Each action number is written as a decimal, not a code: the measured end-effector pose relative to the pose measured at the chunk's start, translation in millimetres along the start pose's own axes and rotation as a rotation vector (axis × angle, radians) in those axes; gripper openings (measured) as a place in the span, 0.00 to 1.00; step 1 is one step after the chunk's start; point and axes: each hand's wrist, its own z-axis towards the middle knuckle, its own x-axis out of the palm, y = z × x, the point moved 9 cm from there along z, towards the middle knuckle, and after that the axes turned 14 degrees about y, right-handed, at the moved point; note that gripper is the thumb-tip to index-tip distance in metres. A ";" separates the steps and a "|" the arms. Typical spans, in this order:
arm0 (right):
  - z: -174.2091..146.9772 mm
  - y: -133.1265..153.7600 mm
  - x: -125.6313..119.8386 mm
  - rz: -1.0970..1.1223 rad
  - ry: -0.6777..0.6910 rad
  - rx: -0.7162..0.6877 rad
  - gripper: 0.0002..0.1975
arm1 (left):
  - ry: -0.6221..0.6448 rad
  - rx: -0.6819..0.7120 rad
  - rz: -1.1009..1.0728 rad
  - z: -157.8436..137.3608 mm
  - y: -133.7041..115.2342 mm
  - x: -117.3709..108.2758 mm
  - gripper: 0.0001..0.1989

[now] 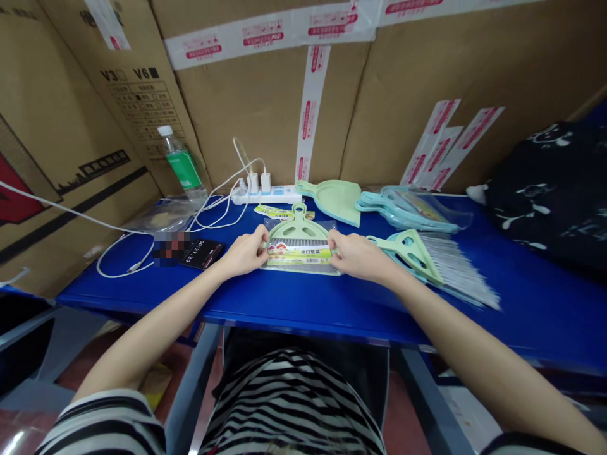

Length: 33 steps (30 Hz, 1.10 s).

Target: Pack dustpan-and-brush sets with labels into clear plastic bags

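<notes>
In front of me on the blue table lies a green hand brush and dustpan set (298, 232) in a clear plastic bag with a yellow printed label (300, 253). My left hand (249, 253) is closed with its fingers pinching the bag's left edge. At the right edge, my right hand (355, 253) grips the bag in the same way. Just right of that hand lie loose brushes, a green one (417, 256) on top with pale bristles fanned to the right. A green dustpan (334, 197) rests behind the bag.
A white power strip (275, 194) with chargers and cables sits at the back, near a green-labelled bottle (183, 165). A phone (202, 253) lies left. Bagged blue dustpans (412, 208) lie back right, beside dark patterned fabric (550, 196). Cardboard walls (256, 101) close off the back.
</notes>
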 end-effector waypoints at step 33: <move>-9.6 55.9 -2.7 -0.065 -0.298 -0.547 0.13 | -0.059 0.405 0.548 -14.4 -57.9 17.7 0.16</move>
